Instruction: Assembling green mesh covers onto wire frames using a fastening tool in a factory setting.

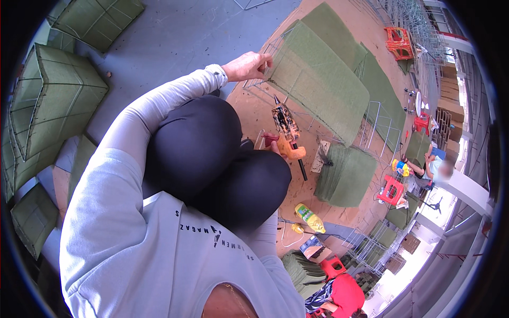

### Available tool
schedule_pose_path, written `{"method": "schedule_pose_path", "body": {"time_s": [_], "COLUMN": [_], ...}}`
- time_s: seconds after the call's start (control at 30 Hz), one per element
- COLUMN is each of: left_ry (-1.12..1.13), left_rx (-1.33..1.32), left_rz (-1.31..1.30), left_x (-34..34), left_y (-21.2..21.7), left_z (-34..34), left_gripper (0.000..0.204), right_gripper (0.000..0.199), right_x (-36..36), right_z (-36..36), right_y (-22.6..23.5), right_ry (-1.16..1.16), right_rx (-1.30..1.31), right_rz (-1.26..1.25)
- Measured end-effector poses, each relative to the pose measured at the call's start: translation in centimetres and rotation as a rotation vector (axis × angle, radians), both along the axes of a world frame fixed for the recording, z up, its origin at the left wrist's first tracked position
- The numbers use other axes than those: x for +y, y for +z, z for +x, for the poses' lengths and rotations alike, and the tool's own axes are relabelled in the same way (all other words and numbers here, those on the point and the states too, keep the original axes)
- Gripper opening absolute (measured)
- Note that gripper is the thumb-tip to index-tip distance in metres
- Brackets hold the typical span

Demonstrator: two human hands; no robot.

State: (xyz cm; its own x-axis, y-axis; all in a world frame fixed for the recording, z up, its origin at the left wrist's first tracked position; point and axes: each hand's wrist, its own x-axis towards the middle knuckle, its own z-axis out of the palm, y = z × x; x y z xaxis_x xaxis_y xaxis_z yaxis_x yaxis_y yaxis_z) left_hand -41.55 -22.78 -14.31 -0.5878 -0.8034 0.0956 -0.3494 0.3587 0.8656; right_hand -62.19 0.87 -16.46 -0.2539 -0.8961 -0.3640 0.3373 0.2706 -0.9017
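Observation:
My left hand reaches out with curled fingers closed at the near corner of a green mesh sheet. This sheet lies over a thin wire frame. In my right hand, partly hidden by my knee, is an orange glue gun with a dark-stained body. Its nozzle points toward the sheet, and a black stick juts from its rear end. Beside the gun are a stack of green mesh sheets and a small board with a dark clump next to it.
Green mesh-covered wire boxes stand on the floor to my left. A yellow bottle lies near the right knee. Red stools and another wire frame stand farther right. Two other people sit nearby, one in a red top.

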Motion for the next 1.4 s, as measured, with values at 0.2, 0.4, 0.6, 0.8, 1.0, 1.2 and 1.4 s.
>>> {"method": "schedule_pose_path", "body": {"time_s": [0.2, 0.4, 0.6, 0.8, 1.0, 1.2, 1.4], "left_ry": [0.079, 0.068, 0.106, 0.100, 0.122, 0.148, 0.164], "left_rx": [0.031, -0.013, 0.032, 0.094, 0.167, 0.149, 0.234], "left_rz": [0.199, 0.220, 0.331, 0.426, 0.463, 0.474, 0.525], "left_x": [0.0, -0.4, -0.4, -0.7, -0.7, -1.6, -1.4], "left_y": [-1.4, -2.7, -3.4, -2.5, -3.2, -3.0, -3.8], "left_z": [0.0, -0.1, 0.0, -0.7, -1.0, -1.9, -2.2], "left_gripper": [0.045, 0.024, 0.016, 0.019, 0.019, 0.018, 0.017], "right_gripper": [0.046, 0.055, 0.054, 0.052, 0.050, 0.049, 0.052], "right_x": [-1.4, -2.7, -3.5, -3.2, -3.4, -3.0, -3.0], "right_z": [2.5, 1.3, 3.2, 1.1, 1.5, 1.8, 1.5], "right_y": [0.1, -1.7, -2.2, -3.8, -3.7, -3.8, -4.5], "right_ry": [-0.296, -0.252, -0.385, -0.095, -0.067, -0.152, -0.116], "right_rx": [-0.251, -0.483, -0.462, -0.665, -0.665, -0.700, -0.665], "right_rz": [-0.098, 0.047, 0.049, 0.079, 0.105, 0.118, 0.099]}}
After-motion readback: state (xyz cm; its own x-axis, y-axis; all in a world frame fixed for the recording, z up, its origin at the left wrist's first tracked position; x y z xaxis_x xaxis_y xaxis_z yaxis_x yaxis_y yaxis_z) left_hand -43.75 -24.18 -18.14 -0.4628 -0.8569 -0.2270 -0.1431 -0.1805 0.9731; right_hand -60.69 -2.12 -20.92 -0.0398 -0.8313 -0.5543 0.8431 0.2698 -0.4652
